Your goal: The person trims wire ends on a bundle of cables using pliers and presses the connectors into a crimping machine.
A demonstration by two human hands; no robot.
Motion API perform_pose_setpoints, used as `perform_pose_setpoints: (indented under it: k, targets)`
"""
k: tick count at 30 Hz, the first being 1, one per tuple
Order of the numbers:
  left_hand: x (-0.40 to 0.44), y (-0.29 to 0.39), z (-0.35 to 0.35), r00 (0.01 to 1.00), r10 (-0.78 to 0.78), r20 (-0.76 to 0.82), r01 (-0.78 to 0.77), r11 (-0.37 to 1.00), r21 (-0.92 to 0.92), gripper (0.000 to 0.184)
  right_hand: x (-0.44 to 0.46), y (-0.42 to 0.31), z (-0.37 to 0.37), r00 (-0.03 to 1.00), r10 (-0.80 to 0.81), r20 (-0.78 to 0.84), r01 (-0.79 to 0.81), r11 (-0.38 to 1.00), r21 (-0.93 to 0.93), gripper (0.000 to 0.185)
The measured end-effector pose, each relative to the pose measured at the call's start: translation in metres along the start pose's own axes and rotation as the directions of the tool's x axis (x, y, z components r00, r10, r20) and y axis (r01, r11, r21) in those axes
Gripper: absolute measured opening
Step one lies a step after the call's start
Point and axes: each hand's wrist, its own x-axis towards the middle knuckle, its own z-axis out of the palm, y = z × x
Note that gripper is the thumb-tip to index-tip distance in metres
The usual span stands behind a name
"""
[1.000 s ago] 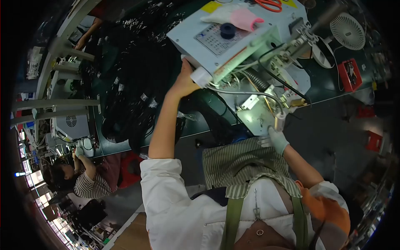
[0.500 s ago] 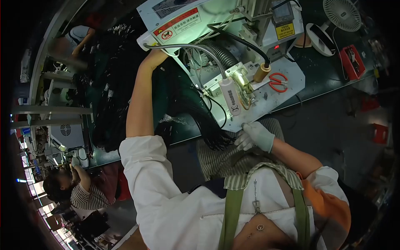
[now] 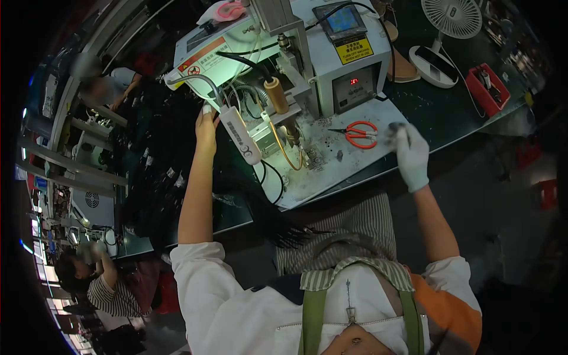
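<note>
My left hand [image 3: 206,133], bare with a white covering on one fingertip, is beside the bench machine's left side, behind the white tube-shaped lamp [image 3: 241,136]. Its visible fingers are stretched upward and apart; part of them is hidden. My right hand [image 3: 412,155], in a white glove, is raised off the right edge of the metal base plate [image 3: 349,163]. Its fingers look curled, with a blurred dark patch at the tips. Red-handled scissors [image 3: 361,135] lie on the plate to its left. A brass-coloured cylinder [image 3: 276,96] hangs above the fixture.
Bundles of black cables [image 3: 157,160] cover the left bench; more [image 3: 278,228] hang over the front edge. A control box [image 3: 353,83] stands behind the plate. A white fan [image 3: 451,21] and red bin [image 3: 488,90] are at right. Co-workers [image 3: 115,293] sit at left.
My right hand has risen from the bench's front edge to the plate's right side. My left hand has drawn back a little. The view has shifted, and the light over the fixture is dimmer.
</note>
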Motion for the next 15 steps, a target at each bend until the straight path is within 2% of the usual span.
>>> perform_pose_setpoints:
  k: [1,2,3,4,6,7,8,9,10,11,12,13,14,15]
  targets:
    - [-0.008,-0.008,0.001,0.998,0.008,-0.055,-0.011,0.998,-0.056,0.047,0.024,0.019,-0.010,0.975,-0.157,-0.155,0.099,0.939,-0.331,0.023]
    - [-0.008,-0.012,0.006,1.000,0.002,-0.019,-0.005,0.983,-0.183,0.039,0.041,0.045,-0.017,0.933,-0.323,-0.160,0.197,0.828,-0.524,0.022]
    - [-0.008,-0.015,0.010,1.000,-0.004,0.016,0.009,0.952,-0.306,0.034,0.057,0.069,-0.018,0.944,-0.306,-0.124,0.167,0.766,-0.621,0.025]
    - [0.000,-0.026,0.007,1.000,-0.004,0.008,0.006,0.956,-0.293,0.034,0.063,0.070,-0.014,0.947,-0.299,-0.121,0.167,0.775,-0.610,0.025]
    - [0.014,-0.040,0.003,0.995,0.025,0.094,0.019,0.898,-0.440,0.026,0.068,0.066,-0.005,0.985,-0.124,-0.121,-0.003,0.683,-0.731,0.029]
    - [0.021,-0.043,0.003,0.989,0.045,0.142,0.034,0.861,-0.507,0.022,0.071,0.066,-0.003,0.985,-0.113,-0.129,-0.014,0.695,-0.719,0.029]
    - [0.019,-0.040,0.005,0.968,0.174,0.182,-0.104,0.934,-0.343,0.022,0.074,0.066,-0.003,0.985,-0.104,-0.135,-0.026,0.690,-0.723,0.029]
    - [0.018,-0.038,0.007,0.928,0.300,0.219,-0.263,0.947,-0.183,0.022,0.074,0.067,-0.003,0.986,-0.090,-0.143,-0.043,0.685,-0.727,0.029]
    - [0.019,-0.035,0.008,0.875,0.385,0.293,-0.411,0.911,0.032,0.023,0.073,0.067,-0.003,0.987,-0.090,-0.131,-0.033,0.689,-0.724,0.029]
    - [0.018,-0.030,0.011,0.809,0.463,0.362,-0.557,0.800,0.221,0.025,0.073,0.069,-0.002,0.989,-0.072,-0.133,-0.046,0.693,-0.720,0.029]
    - [0.015,-0.018,0.016,0.931,0.280,0.233,-0.260,0.959,-0.113,0.028,0.074,0.072,0.000,0.985,-0.099,-0.145,-0.037,0.690,-0.723,0.027]
    - [0.014,-0.006,0.023,0.984,0.034,0.175,0.051,0.887,-0.459,0.031,0.076,0.074,0.004,0.980,-0.128,-0.154,-0.024,0.689,-0.724,0.025]
    - [0.005,0.005,0.035,0.993,0.026,0.113,0.033,0.872,-0.489,0.032,0.076,0.073,0.004,0.980,-0.134,-0.146,-0.012,0.694,-0.720,0.023]
    - [0.014,0.003,0.033,0.981,0.034,0.193,0.072,0.854,-0.515,0.029,0.078,0.076,0.003,0.982,-0.125,-0.143,-0.016,0.695,-0.719,0.023]
